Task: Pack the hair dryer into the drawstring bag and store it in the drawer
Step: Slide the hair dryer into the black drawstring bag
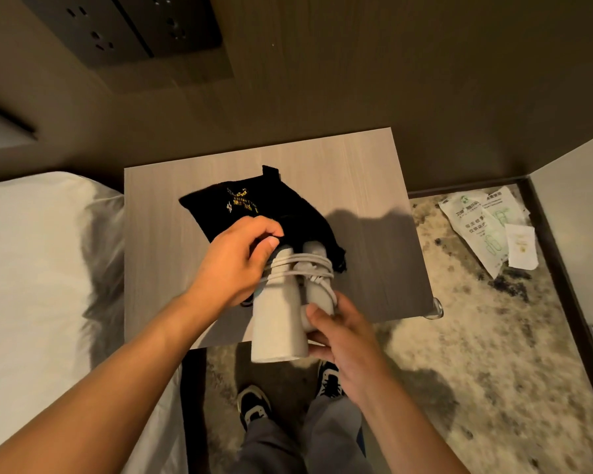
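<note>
A white folded hair dryer (279,323) with its cord wound around it lies at the front of the nightstand top (158,241), its far end inside the mouth of a black drawstring bag (254,203) with gold lettering. My left hand (235,265) pinches the bag's mouth edge at the dryer's left side. My right hand (339,331) grips the dryer's near end, which sticks out past the nightstand's front edge. No drawer front shows from this angle.
A bed with white linen (31,268) stands left of the nightstand. White plastic wrappers (486,227) lie on the patterned carpet at the right. A small rounded knob (437,307) shows at the nightstand's right front corner. My shoes (254,405) are below.
</note>
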